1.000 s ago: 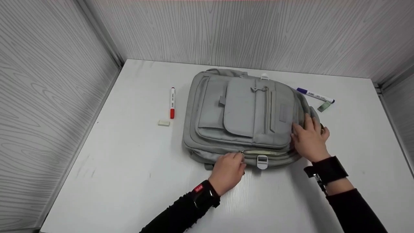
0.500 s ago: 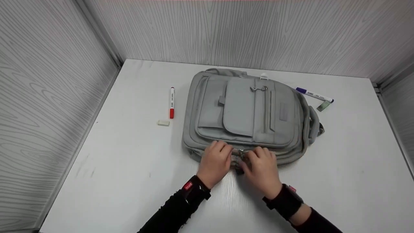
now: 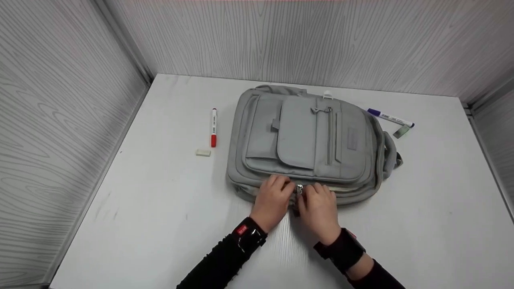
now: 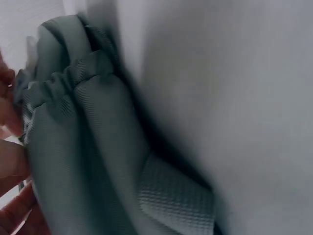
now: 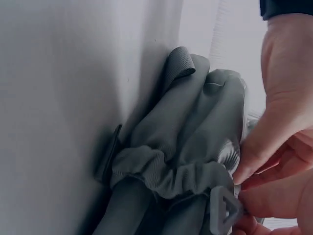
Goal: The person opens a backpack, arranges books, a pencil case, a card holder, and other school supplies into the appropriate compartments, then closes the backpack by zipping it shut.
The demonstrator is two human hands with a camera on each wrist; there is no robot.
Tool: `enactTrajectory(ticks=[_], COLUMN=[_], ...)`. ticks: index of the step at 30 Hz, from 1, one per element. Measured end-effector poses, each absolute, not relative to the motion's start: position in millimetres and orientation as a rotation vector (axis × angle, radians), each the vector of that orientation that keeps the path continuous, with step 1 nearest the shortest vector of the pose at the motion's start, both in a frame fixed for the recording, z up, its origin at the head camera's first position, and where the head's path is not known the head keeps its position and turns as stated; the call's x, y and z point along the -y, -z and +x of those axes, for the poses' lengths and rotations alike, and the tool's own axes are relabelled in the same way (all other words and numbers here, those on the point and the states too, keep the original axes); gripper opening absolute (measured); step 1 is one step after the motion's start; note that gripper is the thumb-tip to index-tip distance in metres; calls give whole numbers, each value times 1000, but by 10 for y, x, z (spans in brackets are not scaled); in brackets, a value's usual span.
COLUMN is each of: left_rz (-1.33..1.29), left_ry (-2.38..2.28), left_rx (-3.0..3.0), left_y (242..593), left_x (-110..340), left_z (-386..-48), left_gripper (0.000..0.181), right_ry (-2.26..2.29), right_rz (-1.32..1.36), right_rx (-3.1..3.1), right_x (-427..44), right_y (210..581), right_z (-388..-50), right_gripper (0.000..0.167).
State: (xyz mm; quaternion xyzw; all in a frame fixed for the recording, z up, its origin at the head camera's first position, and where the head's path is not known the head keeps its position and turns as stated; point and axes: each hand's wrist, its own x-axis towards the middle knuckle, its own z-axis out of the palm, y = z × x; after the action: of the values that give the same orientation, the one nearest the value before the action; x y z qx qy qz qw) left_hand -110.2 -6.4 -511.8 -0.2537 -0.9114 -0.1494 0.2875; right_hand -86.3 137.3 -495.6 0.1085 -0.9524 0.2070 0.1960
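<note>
A grey backpack (image 3: 299, 132) lies flat on the white table, its front pockets facing up. Both hands work at its near side seam, one on each side of a metal zipper pull (image 3: 299, 188). My left hand (image 3: 273, 200) grips the fabric left of the pull with bent fingers. My right hand (image 3: 320, 210) pinches the edge just right of it; whether the pull itself is between its fingertips I cannot tell. In the right wrist view a grey plastic buckle (image 5: 224, 211) sits by the pinching fingers, beside a gathered side pocket (image 5: 171, 176). Pale lining shows along the seam further right.
Left of the backpack lie a red-capped marker (image 3: 213, 127) and a small whitish block (image 3: 203, 153). A purple-capped marker (image 3: 391, 118) and a small green piece (image 3: 401, 131) lie behind its right end. Panels (image 3: 281, 40) enclose the table's back and sides.
My right hand has moved left from the backpack's right end to the zipper pull. The left hand has shifted slightly left and up from the pull, onto the fabric beside it.
</note>
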Motion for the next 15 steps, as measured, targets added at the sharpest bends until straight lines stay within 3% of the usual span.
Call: enactTrajectory(ticks=[15], left_rz=[-659], left_ry=[217], left_rx=[2304], left_y=[5181], left_x=[15], left_z=[-1201], left_gripper=[17], right_ry=[-549], right_rz=[528], right_rx=[2593], right_x=[-1753], right_y=[4886], right_z=[-916], right_gripper=[13])
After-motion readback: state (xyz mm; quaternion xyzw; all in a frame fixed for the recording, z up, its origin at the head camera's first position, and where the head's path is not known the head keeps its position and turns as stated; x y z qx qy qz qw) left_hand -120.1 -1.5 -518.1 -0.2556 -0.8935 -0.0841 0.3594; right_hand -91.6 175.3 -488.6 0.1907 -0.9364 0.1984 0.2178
